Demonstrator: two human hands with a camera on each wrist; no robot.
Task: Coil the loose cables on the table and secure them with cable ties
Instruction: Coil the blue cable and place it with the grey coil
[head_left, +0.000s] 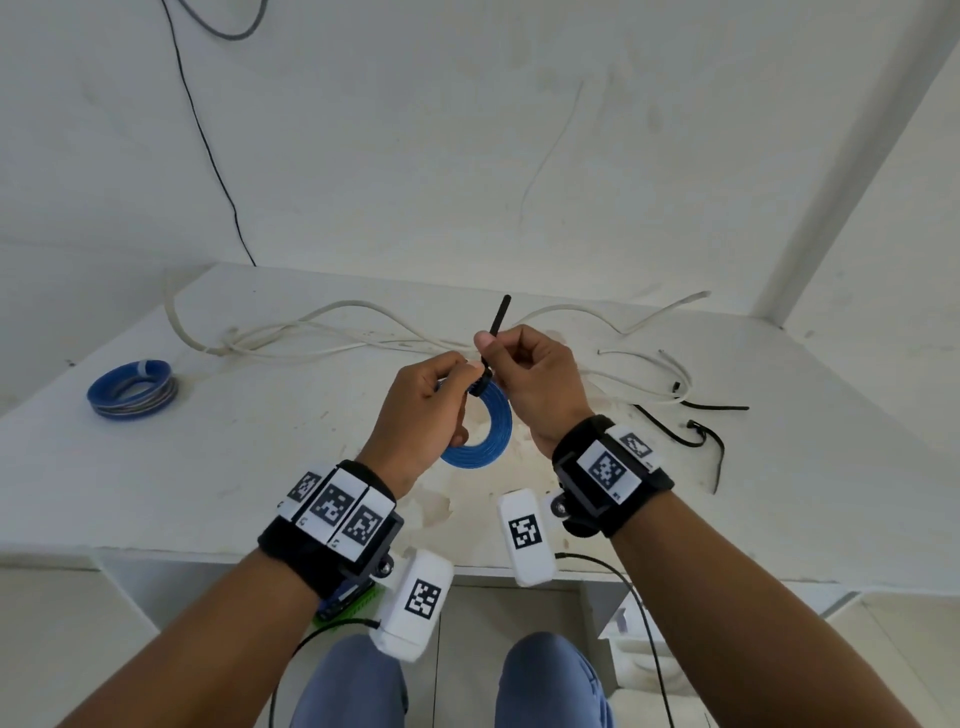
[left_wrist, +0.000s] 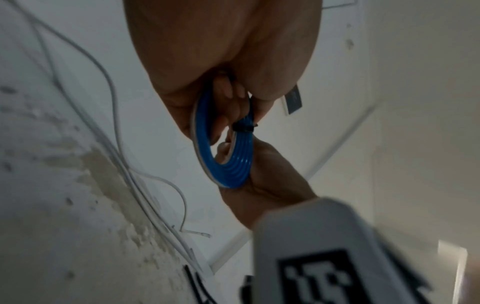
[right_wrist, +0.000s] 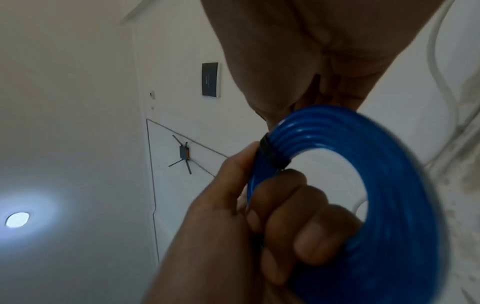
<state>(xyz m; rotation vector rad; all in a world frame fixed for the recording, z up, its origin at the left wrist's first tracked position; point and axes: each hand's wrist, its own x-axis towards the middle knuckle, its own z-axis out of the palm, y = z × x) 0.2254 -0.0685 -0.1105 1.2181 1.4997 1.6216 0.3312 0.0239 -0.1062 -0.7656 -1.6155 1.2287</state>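
Pinching the tail of the black cable tie (head_left: 497, 327) in my right hand (head_left: 537, 384), I see it stand nearly upright, rising away from the table (head_left: 260, 467) out of its head on the top of the blue cable coil (head_left: 485, 436). My left hand (head_left: 423, 410) grips that coil on its left side, fingers curled through the ring, holding it above the table between both wrists. The pull should, I judge, run straight along the tail, away from the left hand. White loose cables (head_left: 322, 332) lie beyond, uncoiled.
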